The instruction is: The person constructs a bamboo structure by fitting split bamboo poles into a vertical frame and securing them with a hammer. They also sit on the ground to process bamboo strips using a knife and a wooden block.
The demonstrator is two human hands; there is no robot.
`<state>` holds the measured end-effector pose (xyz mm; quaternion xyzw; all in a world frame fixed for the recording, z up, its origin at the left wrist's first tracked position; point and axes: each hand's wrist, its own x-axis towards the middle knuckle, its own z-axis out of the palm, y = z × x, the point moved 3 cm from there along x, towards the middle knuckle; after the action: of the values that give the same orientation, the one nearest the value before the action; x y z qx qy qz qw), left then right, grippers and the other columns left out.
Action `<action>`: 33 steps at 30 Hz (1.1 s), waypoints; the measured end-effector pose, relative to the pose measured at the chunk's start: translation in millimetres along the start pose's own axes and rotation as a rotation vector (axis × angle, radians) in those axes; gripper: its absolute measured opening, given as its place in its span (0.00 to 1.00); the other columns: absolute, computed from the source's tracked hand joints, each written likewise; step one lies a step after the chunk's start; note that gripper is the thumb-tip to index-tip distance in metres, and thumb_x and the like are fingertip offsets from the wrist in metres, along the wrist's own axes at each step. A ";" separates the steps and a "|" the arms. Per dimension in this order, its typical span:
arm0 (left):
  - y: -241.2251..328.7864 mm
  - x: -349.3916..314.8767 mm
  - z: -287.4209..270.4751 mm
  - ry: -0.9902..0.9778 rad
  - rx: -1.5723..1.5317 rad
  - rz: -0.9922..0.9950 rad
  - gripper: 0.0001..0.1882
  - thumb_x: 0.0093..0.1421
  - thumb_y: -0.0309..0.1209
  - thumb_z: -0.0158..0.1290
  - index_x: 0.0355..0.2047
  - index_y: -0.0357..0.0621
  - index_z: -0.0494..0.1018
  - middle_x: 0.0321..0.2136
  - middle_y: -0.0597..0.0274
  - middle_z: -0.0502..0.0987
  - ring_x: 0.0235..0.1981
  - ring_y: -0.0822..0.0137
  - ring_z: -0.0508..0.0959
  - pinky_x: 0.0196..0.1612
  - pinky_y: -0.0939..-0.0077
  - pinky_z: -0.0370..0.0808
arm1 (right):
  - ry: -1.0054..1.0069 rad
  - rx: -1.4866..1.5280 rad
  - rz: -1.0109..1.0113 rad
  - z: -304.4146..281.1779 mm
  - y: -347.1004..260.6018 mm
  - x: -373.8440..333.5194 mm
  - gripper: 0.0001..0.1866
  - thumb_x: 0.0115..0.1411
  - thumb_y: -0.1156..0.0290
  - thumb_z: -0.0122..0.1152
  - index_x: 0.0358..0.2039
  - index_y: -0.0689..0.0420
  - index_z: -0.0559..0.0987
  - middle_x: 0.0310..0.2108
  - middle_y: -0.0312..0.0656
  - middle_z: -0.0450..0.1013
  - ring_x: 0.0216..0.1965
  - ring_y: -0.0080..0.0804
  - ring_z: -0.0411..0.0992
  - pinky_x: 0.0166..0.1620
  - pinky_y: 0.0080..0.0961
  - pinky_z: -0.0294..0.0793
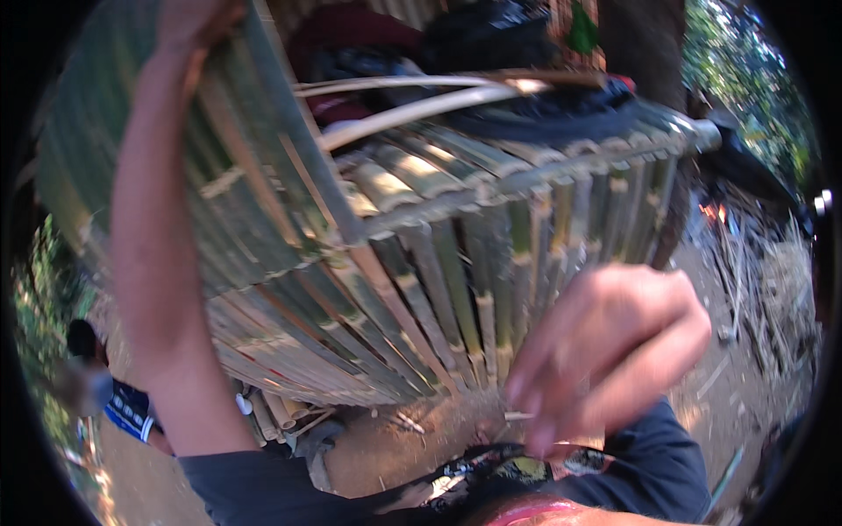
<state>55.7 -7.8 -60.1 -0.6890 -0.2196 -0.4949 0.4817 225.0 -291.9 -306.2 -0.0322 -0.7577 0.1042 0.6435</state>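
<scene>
My left arm stretches up along a wall of split green bamboo (254, 202). My left hand (200, 19) is at the upper edge of the picture, against the top of this wall, and its fingers are cut off or hidden. In front of my body, over the lower right, my right hand (618, 337) hangs apart from the bamboo. Its fingers are curled together, pointing down, and blurred. Whatever they hold, if anything, is too small to make out. Nearest to it stand the upright bamboo slats (478, 289) below a ledge.
Dark bags (491, 35) and two pale bamboo strips (421, 110) lie on the bamboo ledge (526, 180). A person (132, 403) is at the far left. Cut sticks (745, 280) and a small fire (715, 212) are on the ground at right. Bamboo pieces (281, 408) lie below the wall.
</scene>
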 end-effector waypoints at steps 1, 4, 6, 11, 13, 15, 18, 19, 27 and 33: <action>2.7 4.8 9.0 0.034 0.011 0.026 0.37 0.73 0.47 0.39 0.70 0.28 0.54 0.70 0.33 0.55 0.72 0.41 0.55 0.74 0.53 0.49 | 0.034 -0.098 0.022 -7.6 3.1 2.6 0.01 0.60 0.81 0.67 0.32 0.65 0.84 0.33 0.48 0.79 0.30 0.35 0.78 0.34 0.25 0.84; -7.6 -9.1 4.7 -0.002 0.095 0.037 0.36 0.73 0.45 0.37 0.71 0.28 0.52 0.71 0.33 0.53 0.74 0.41 0.52 0.74 0.49 0.47 | 0.191 -0.153 0.131 -24.7 58.7 19.5 0.09 0.63 0.79 0.64 0.43 0.69 0.81 0.32 0.43 0.78 0.29 0.24 0.76 0.30 0.19 0.78; -0.6 -11.0 0.9 0.022 0.055 0.021 0.35 0.72 0.43 0.35 0.71 0.28 0.51 0.71 0.34 0.53 0.74 0.42 0.52 0.74 0.48 0.46 | 0.185 -0.201 0.122 -31.2 77.7 53.7 0.14 0.67 0.79 0.60 0.52 0.68 0.79 0.34 0.41 0.76 0.33 0.21 0.74 0.32 0.18 0.78; 0.5 -9.3 -8.2 0.044 0.009 -0.005 0.36 0.71 0.43 0.36 0.71 0.27 0.51 0.72 0.36 0.53 0.74 0.45 0.51 0.75 0.49 0.45 | 0.175 -0.427 0.079 -32.6 110.0 159.2 0.12 0.67 0.73 0.62 0.49 0.61 0.83 0.32 0.37 0.78 0.30 0.19 0.74 0.34 0.18 0.78; 4.1 -9.1 -11.0 0.087 0.029 0.009 0.35 0.71 0.42 0.37 0.70 0.28 0.53 0.71 0.36 0.54 0.73 0.44 0.53 0.75 0.49 0.48 | 0.217 -0.531 -0.094 -33.4 124.6 207.3 0.09 0.66 0.72 0.63 0.44 0.61 0.85 0.29 0.38 0.80 0.29 0.20 0.76 0.35 0.20 0.78; 2.7 -7.8 -2.5 0.160 0.048 0.028 0.34 0.71 0.43 0.38 0.69 0.30 0.56 0.71 0.38 0.56 0.73 0.45 0.55 0.74 0.49 0.50 | 0.248 -0.712 -0.165 -34.9 137.3 252.9 0.11 0.66 0.69 0.64 0.45 0.60 0.84 0.31 0.41 0.82 0.31 0.23 0.79 0.37 0.24 0.79; -0.3 -11.5 1.5 0.165 0.063 0.050 0.37 0.71 0.46 0.37 0.71 0.30 0.52 0.72 0.41 0.54 0.74 0.49 0.54 0.75 0.51 0.47 | 0.345 -0.874 -0.373 -23.0 133.2 306.5 0.09 0.59 0.69 0.68 0.36 0.62 0.87 0.30 0.51 0.83 0.34 0.39 0.83 0.40 0.36 0.79; -1.5 -14.0 4.3 0.176 0.042 0.044 0.37 0.71 0.46 0.37 0.71 0.30 0.53 0.72 0.41 0.55 0.74 0.49 0.54 0.75 0.51 0.47 | 0.333 -0.877 -0.367 -26.1 143.3 322.9 0.09 0.59 0.70 0.68 0.36 0.61 0.87 0.30 0.50 0.83 0.34 0.39 0.83 0.41 0.35 0.79; -1.4 -12.8 5.2 0.205 -0.001 0.044 0.35 0.72 0.45 0.35 0.70 0.29 0.55 0.71 0.40 0.56 0.74 0.48 0.55 0.74 0.51 0.49 | 0.264 -1.042 -0.262 -28.1 159.4 387.4 0.10 0.55 0.67 0.71 0.35 0.57 0.88 0.29 0.49 0.83 0.35 0.38 0.83 0.43 0.35 0.80; -10.4 -1.5 -5.6 0.193 -0.151 -0.003 0.29 0.69 0.39 0.41 0.63 0.30 0.66 0.64 0.37 0.67 0.66 0.46 0.67 0.71 0.50 0.57 | 0.264 -1.068 -0.285 -27.4 167.1 388.4 0.11 0.52 0.65 0.72 0.36 0.53 0.89 0.30 0.50 0.83 0.35 0.44 0.83 0.45 0.39 0.80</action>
<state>44.3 -7.9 -56.5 -0.6722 -0.1354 -0.5749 0.4464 171.7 -54.6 40.7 -0.2633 -0.6153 -0.3862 0.6348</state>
